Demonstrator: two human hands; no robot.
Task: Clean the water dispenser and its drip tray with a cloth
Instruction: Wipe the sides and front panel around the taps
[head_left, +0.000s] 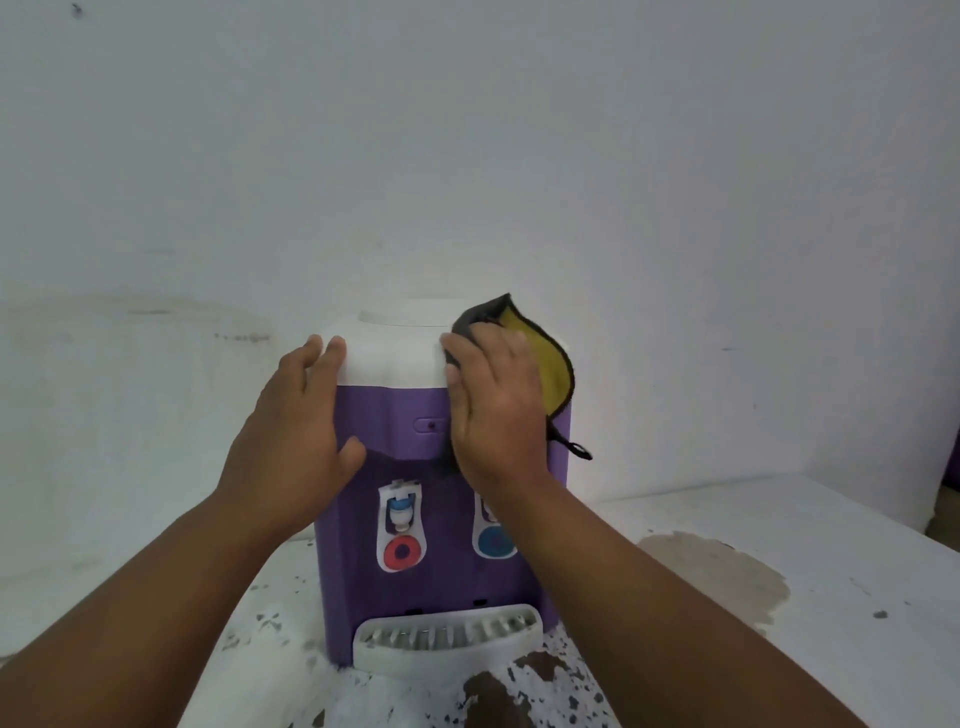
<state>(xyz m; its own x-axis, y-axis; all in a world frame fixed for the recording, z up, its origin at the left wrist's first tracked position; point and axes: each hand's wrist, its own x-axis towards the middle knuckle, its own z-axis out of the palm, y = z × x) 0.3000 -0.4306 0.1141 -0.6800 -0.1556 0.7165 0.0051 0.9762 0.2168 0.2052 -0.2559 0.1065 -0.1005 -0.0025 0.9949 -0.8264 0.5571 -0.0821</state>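
A purple water dispenser (415, 545) with a white top stands on a worn white table. Its white drip tray (447, 636) juts out at the bottom front. My left hand (296, 431) lies flat against the dispenser's upper left corner, fingers straight, thumb on the purple front. My right hand (498, 410) presses a yellow and grey cloth (545, 364) against the upper right front of the dispenser with straight fingers. The cloth's loop hangs off the right side. A red tap and a blue tap sit below; my right forearm partly hides the blue one.
The table (831, 545) has peeling paint, dark chips near the front and a damp stain (722, 577) to the right of the dispenser. A white wall (467, 156) rises directly behind. The table's right edge drops off at the far right.
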